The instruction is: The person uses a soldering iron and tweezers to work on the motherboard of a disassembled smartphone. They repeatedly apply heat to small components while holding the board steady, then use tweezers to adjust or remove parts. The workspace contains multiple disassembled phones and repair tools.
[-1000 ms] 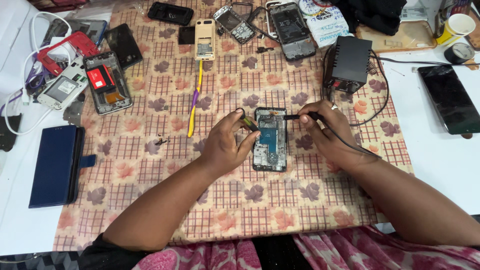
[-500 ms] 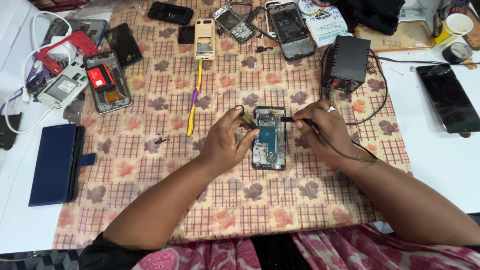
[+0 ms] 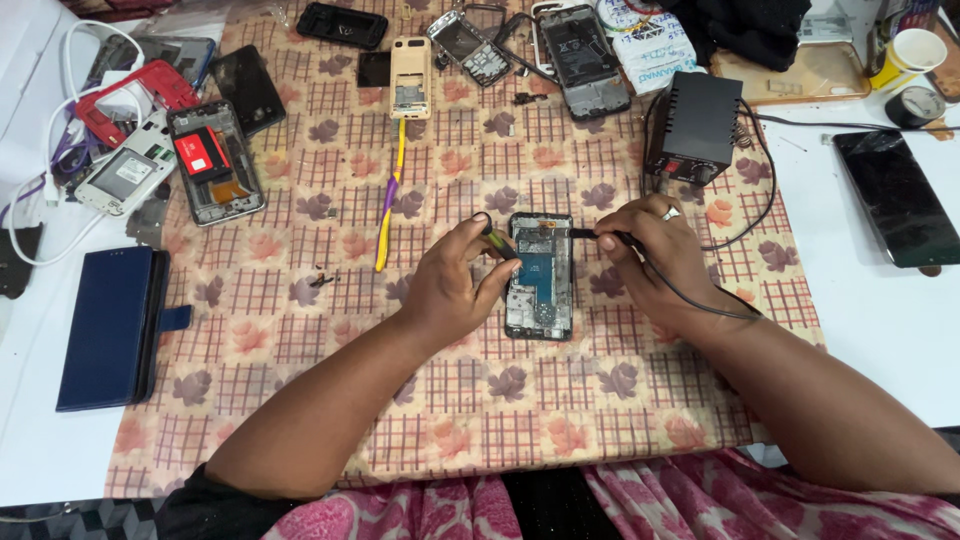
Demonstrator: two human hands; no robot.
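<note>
An opened phone (image 3: 541, 280) with its circuit board bare lies on the checked cloth (image 3: 450, 400). My left hand (image 3: 455, 285) rests at its left edge and pinches a small tool with a yellow-green tip against the phone's upper left corner. My right hand (image 3: 660, 250) grips a black soldering iron (image 3: 590, 234) like a pen, its tip over the top of the board. The iron's black cable runs back along my right wrist toward the black soldering station (image 3: 695, 125).
Several dismantled phones (image 3: 215, 175) and frames lie along the far and left side. A yellow and purple pry tool (image 3: 390, 195) lies left of my hands. A dark blue wallet case (image 3: 105, 325) sits far left, a black phone (image 3: 895, 195) and paper cup (image 3: 915, 55) at right.
My right hand has shifted slightly, bringing the iron's tip a little further left over the top of the board. My left hand has stayed put.
</note>
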